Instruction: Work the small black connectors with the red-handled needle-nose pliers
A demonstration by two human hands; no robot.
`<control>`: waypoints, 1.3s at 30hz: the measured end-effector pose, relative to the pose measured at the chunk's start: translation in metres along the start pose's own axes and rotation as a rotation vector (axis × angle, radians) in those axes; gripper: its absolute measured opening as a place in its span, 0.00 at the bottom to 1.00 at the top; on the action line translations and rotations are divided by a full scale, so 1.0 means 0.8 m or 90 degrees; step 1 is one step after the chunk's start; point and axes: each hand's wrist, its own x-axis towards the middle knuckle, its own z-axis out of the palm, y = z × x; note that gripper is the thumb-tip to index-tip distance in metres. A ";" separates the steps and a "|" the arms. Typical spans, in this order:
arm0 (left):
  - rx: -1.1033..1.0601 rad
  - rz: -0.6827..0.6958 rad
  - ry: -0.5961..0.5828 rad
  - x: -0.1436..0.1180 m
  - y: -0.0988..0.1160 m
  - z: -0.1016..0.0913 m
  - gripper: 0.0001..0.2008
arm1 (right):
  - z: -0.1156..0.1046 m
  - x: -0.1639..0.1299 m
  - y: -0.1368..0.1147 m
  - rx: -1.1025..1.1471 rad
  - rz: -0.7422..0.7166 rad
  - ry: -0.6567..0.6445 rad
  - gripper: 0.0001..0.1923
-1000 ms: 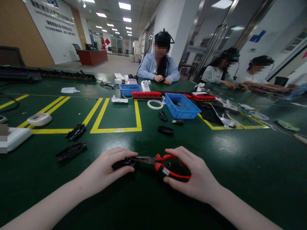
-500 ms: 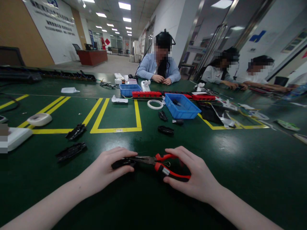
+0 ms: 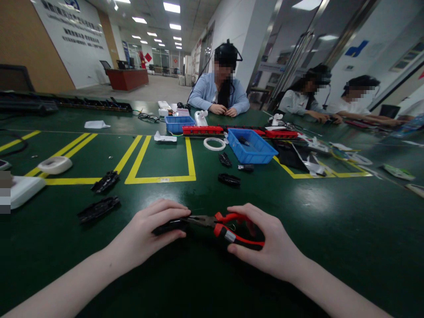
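Between the thumb and fingers of my left hand (image 3: 155, 229) is a black plastic part (image 3: 170, 225), partly covered by the fingers. My right hand (image 3: 268, 238) is closed around the red-and-black handles of long-nose pliers (image 3: 228, 229). The pliers' jaws point left and meet the near end of the black part; I cannot tell whether they grip it. Two similar black plastic pieces (image 3: 99, 209) lie on the green table left of my left hand. More black pieces (image 3: 229, 179) rest beyond the pliers.
A blue bin (image 3: 251, 152) stands past the black pieces, beside a roll of white tape (image 3: 214, 144). Red strips (image 3: 202, 130) lie behind. Another tape roll (image 3: 54, 164) and a white device (image 3: 26, 191) sit at the left. A person (image 3: 218, 92) sits across the table.
Both hands stay almost in place. The black part and my left fingers have shifted very slightly, and the pliers remain against the part.
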 end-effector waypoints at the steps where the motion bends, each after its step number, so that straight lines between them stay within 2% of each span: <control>1: 0.001 0.000 -0.001 0.000 0.000 0.000 0.16 | 0.000 0.000 0.000 0.003 0.005 -0.002 0.28; 14: -0.043 0.014 -0.021 0.000 0.000 -0.001 0.16 | 0.001 0.002 0.001 0.031 0.046 -0.019 0.28; 30: -0.024 0.014 -0.033 -0.002 -0.002 0.002 0.18 | -0.007 0.007 -0.013 0.057 0.127 -0.106 0.23; 36: -0.016 0.000 -0.042 -0.002 -0.001 0.001 0.17 | -0.012 0.009 -0.024 -0.012 0.133 -0.171 0.26; 39: -0.013 -0.006 -0.038 -0.002 0.000 0.000 0.16 | -0.011 0.009 -0.024 -0.027 0.124 -0.177 0.25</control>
